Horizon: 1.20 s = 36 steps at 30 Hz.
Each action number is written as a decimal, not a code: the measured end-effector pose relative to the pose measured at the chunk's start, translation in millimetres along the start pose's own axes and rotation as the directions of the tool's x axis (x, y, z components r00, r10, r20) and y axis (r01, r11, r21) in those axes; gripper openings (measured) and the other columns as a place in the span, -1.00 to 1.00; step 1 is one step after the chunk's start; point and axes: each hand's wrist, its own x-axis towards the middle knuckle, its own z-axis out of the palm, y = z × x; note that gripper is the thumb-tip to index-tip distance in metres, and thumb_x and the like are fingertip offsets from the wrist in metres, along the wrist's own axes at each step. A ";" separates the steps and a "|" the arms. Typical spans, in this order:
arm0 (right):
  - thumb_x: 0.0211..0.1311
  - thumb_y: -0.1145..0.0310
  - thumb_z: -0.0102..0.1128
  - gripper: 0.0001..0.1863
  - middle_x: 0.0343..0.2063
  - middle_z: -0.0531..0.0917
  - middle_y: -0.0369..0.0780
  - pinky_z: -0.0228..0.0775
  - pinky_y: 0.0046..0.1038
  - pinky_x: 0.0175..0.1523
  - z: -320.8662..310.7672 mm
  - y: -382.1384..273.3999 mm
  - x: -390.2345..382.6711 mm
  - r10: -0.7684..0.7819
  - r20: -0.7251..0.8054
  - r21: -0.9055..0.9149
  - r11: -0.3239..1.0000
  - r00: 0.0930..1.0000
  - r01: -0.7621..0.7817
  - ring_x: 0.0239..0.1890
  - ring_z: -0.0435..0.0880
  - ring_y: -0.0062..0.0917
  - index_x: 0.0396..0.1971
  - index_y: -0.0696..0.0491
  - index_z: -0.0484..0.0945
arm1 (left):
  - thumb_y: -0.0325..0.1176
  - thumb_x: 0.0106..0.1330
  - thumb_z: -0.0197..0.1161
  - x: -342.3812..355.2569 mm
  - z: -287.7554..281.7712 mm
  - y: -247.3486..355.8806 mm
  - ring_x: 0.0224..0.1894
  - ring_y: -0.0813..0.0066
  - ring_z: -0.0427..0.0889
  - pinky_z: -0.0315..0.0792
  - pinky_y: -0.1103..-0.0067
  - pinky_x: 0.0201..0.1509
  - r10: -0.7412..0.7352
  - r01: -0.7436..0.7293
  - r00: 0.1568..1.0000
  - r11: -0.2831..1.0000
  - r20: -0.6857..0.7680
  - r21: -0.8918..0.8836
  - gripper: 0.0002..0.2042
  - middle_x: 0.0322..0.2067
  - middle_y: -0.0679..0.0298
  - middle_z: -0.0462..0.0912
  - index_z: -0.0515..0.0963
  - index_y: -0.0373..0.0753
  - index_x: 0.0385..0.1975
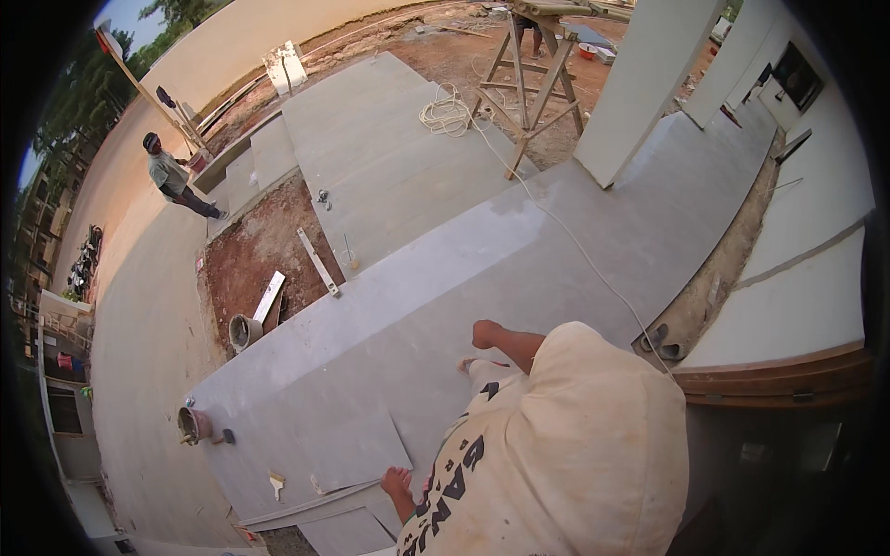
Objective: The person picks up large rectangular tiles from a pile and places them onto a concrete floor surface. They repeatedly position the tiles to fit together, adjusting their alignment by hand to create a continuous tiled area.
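My left hand (397, 480) is low in the view, its bent fingers closed on the corner edge of a large grey floor tile (357, 445). Dark gaps show along that tile's edges, and it looks slightly raised. Farther up, my right hand (485, 334) is curled into a fist above the grey tiled floor; nothing sticks out of it. A paintbrush (277, 483) lies on the tiles left of my left hand. Beyond it stand a bucket (192, 424) and a dark-headed mallet (224, 436).
A spirit level (318, 262) and a grey bucket (244, 332) are by a bare earth patch (243, 250). Another person (171, 176) stands at left. A cable runs from a coil (447, 113) past a wooden trestle (533, 88) and white column (640, 93) toward shoes (660, 343).
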 end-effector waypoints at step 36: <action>-0.01 0.31 0.05 -0.65 -0.16 0.59 0.09 0.41 -0.25 0.06 55.3 69.5 1.2 0.074 -0.275 0.143 0.989 0.959 -0.035 -0.04 0.56 -0.12 -0.29 0.24 0.60 | -0.08 0.41 -0.10 -442.9 84.1 465.8 -0.13 0.35 0.46 0.38 0.42 -0.09 0.649 -0.508 -0.744 -0.393 0.160 -0.766 -0.61 -0.10 0.27 0.42 0.42 -0.18 0.07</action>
